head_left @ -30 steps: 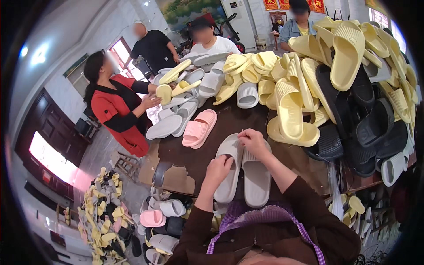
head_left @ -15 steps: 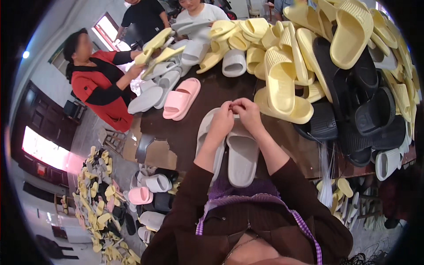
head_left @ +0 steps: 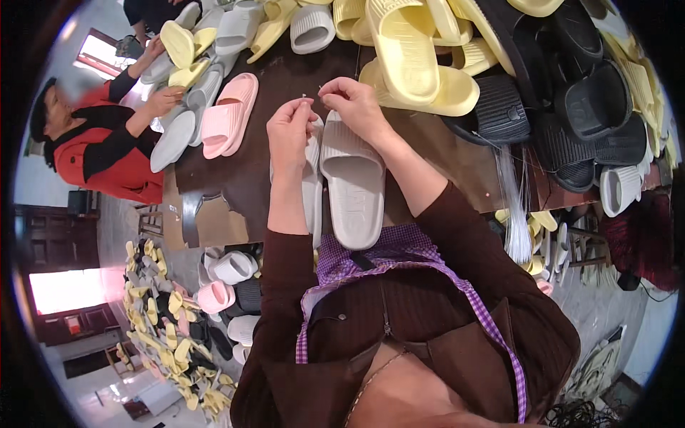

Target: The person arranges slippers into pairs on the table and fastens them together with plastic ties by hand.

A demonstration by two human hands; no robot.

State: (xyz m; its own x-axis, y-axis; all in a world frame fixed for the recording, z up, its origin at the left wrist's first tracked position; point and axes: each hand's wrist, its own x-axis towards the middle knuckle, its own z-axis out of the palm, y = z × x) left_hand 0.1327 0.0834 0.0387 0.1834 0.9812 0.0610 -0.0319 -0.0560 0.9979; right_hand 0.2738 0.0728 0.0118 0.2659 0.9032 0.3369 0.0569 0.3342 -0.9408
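Note:
A pair of grey slide slippers lies in front of me at the table's near edge: the right slipper (head_left: 357, 203) shows its sole and strap, while the left slipper (head_left: 312, 189) is mostly covered by my left arm. Over the left slipper's strap end, my left hand (head_left: 290, 132) is closed in a pinch. My right hand (head_left: 354, 107) pinches just above the right slipper's strap, a little apart from the left. A tiny pale tip shows at the fingers of each hand, too small to name.
Yellow slippers (head_left: 407, 53) and black slippers (head_left: 596, 100) pile up at the right. Pink slippers (head_left: 230, 118) lie left on the brown table (head_left: 275, 75). Clear strands (head_left: 517, 214) hang off the near edge. A person in red (head_left: 100, 153) handles yellow slippers; more slippers (head_left: 168, 314) heap on the floor.
My hands were together at the straps; now they are apart, each still pinched. The view has shifted, so the table's things sit higher and further left in the picture.

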